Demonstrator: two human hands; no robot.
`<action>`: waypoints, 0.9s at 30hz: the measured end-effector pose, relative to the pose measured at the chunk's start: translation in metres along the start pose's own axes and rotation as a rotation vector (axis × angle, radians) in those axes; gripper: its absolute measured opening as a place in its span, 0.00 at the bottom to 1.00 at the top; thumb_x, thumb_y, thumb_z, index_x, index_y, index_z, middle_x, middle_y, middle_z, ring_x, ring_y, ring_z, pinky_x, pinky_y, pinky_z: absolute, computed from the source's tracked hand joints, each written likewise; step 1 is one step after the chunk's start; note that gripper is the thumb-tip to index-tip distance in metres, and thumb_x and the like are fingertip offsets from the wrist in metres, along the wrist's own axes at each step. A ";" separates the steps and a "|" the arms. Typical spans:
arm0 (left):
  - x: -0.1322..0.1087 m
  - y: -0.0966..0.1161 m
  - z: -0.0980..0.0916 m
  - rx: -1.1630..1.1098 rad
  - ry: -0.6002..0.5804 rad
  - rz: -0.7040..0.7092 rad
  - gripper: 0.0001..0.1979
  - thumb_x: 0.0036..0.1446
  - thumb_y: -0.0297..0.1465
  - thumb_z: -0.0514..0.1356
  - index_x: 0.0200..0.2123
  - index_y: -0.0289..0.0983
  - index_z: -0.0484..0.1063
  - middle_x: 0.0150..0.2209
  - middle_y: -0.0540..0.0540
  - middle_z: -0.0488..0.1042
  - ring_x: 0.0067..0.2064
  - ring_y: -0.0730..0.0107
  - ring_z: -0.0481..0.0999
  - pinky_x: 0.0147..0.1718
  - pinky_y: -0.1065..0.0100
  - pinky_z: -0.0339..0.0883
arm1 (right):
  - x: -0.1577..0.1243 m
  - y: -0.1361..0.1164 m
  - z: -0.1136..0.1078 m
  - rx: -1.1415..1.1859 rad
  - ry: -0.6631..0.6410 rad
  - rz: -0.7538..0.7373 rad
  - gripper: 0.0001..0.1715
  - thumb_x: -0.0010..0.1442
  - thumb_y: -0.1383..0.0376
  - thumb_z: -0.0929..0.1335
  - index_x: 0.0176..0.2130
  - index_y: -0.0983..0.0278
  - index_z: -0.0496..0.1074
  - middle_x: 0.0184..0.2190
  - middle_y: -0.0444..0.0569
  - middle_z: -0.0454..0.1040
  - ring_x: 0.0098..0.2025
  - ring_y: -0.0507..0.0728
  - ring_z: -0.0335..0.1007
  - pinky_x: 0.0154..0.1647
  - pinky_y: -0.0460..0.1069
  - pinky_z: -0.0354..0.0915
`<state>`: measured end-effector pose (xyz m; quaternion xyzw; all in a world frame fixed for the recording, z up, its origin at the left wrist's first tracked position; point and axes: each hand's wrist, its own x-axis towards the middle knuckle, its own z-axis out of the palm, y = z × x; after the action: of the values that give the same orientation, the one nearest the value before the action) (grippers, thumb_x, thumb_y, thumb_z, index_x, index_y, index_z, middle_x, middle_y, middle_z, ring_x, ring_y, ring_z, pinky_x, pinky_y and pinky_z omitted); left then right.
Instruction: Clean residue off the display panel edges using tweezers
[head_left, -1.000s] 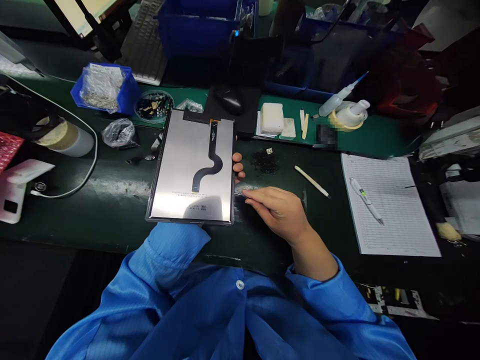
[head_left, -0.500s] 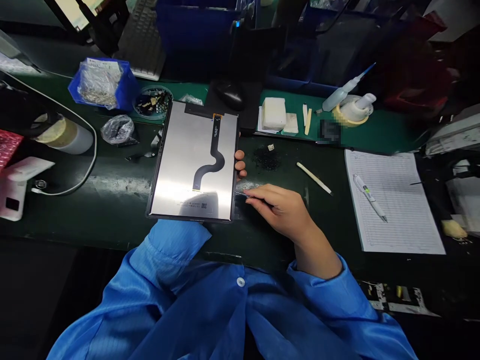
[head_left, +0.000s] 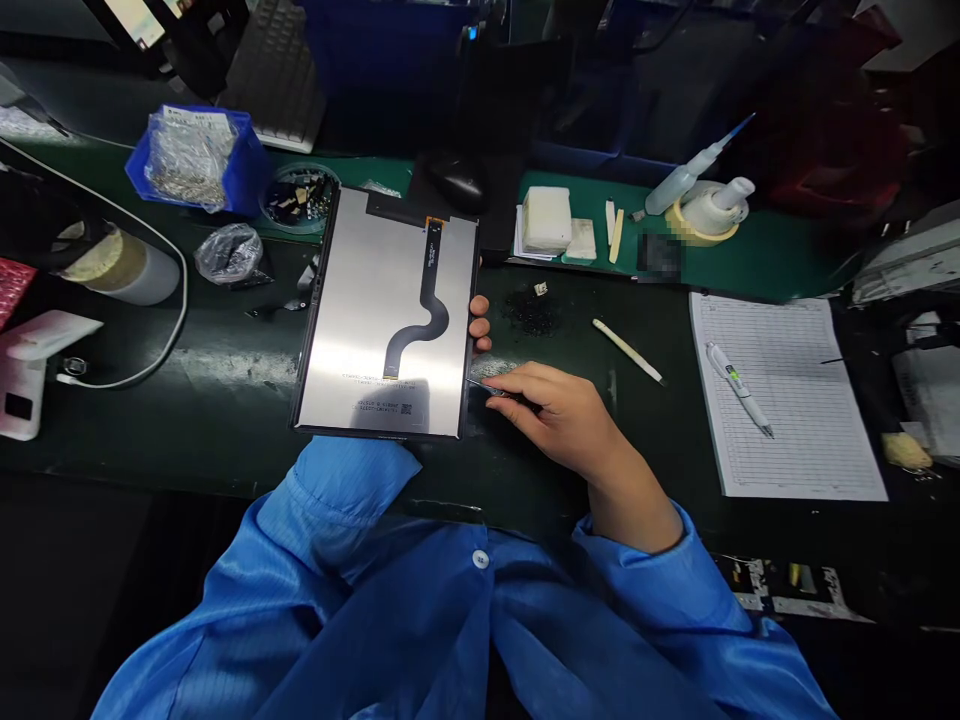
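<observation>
A tablet display panel point(head_left: 360, 300) is held tilted over the bench, its silvery back facing up. A dark, curving flex cable point(head_left: 431, 318) runs down that back. My left hand point(head_left: 479, 323) supports the panel from underneath; only its fingertips show, wrapped around the right edge, and the palm is hidden. Just below those fingertips, my right hand point(head_left: 551, 410) pinches a thin pointed metal tool point(head_left: 491, 390). The tool's tip meets the panel's right edge near the lower corner. Whether it goes under the edge, I cannot tell.
Black scraps point(head_left: 532, 312) and a white stick point(head_left: 628, 352) lie right of the panel. Further right is a lined sheet point(head_left: 787, 430) with a pen point(head_left: 739, 388). Behind are a black mouse point(head_left: 457, 182), white pads point(head_left: 546, 218), a blue bin point(head_left: 244, 165) and a dropper bottle point(head_left: 679, 185).
The panel's tilt has changed slightly, so more of its printed lettering shows. My right hand stays at the same edge, its grip on the tool shifted a little.
</observation>
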<state>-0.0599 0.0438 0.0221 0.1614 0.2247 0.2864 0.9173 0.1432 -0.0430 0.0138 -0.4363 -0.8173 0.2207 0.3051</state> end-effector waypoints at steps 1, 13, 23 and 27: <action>0.001 0.001 0.000 0.007 0.002 -0.026 0.16 0.69 0.38 0.44 0.38 0.34 0.64 0.30 0.46 0.67 0.31 0.68 0.75 0.27 0.68 0.75 | 0.000 0.000 0.000 -0.008 -0.005 -0.005 0.11 0.67 0.65 0.69 0.48 0.60 0.79 0.38 0.48 0.83 0.38 0.55 0.79 0.40 0.49 0.74; 0.001 0.009 0.007 0.063 0.047 -0.095 0.18 0.70 0.37 0.37 0.37 0.33 0.61 0.28 0.46 0.66 0.30 0.69 0.74 0.28 0.68 0.71 | -0.001 -0.001 -0.002 0.009 0.013 0.042 0.06 0.65 0.65 0.71 0.43 0.61 0.80 0.34 0.46 0.82 0.34 0.55 0.79 0.35 0.48 0.72; 0.006 0.010 -0.007 0.019 -0.083 -0.112 0.19 0.70 0.38 0.38 0.38 0.33 0.63 0.30 0.45 0.69 0.32 0.67 0.76 0.30 0.67 0.74 | -0.002 -0.002 -0.002 0.069 0.008 0.101 0.05 0.64 0.65 0.71 0.42 0.61 0.79 0.34 0.46 0.81 0.33 0.54 0.77 0.35 0.48 0.71; 0.004 0.012 0.003 0.049 0.027 -0.128 0.20 0.70 0.37 0.36 0.36 0.34 0.62 0.27 0.45 0.68 0.28 0.69 0.74 0.24 0.69 0.71 | -0.001 -0.001 -0.002 0.071 0.005 0.100 0.10 0.68 0.64 0.68 0.45 0.61 0.79 0.36 0.47 0.82 0.36 0.55 0.79 0.39 0.49 0.72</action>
<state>-0.0615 0.0553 0.0285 0.1651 0.2538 0.2240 0.9264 0.1442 -0.0445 0.0156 -0.4660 -0.7853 0.2636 0.3109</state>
